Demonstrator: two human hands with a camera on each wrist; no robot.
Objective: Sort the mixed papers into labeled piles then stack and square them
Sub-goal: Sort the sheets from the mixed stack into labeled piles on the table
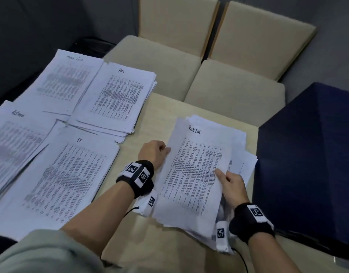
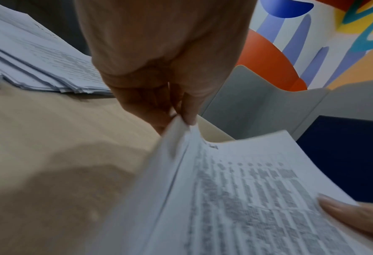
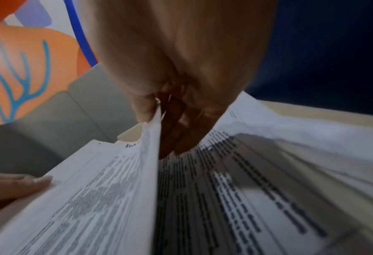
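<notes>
A printed sheet headed "Task list" point(image 1: 193, 170) is lifted off the mixed pile point(image 1: 240, 158) at the right of the table. My left hand point(image 1: 156, 152) pinches its left edge, seen close in the left wrist view point(image 2: 178, 119). My right hand point(image 1: 231, 184) pinches its right edge between thumb and fingers point(image 3: 152, 110), above the loose pages below point(image 3: 268, 189). Four labeled piles lie at the left: "Task list" point(image 1: 65, 81), "HR" point(image 1: 118, 99), "IT" point(image 1: 65, 174) and a fourth with a blurred label point(image 1: 14, 138).
Beige chairs point(image 1: 228, 79) stand beyond the light wooden table point(image 1: 163, 107). A dark blue box or panel point(image 1: 307, 154) borders the table's right side, close to the mixed pile. A cable point(image 1: 242, 259) trails from my right wrist.
</notes>
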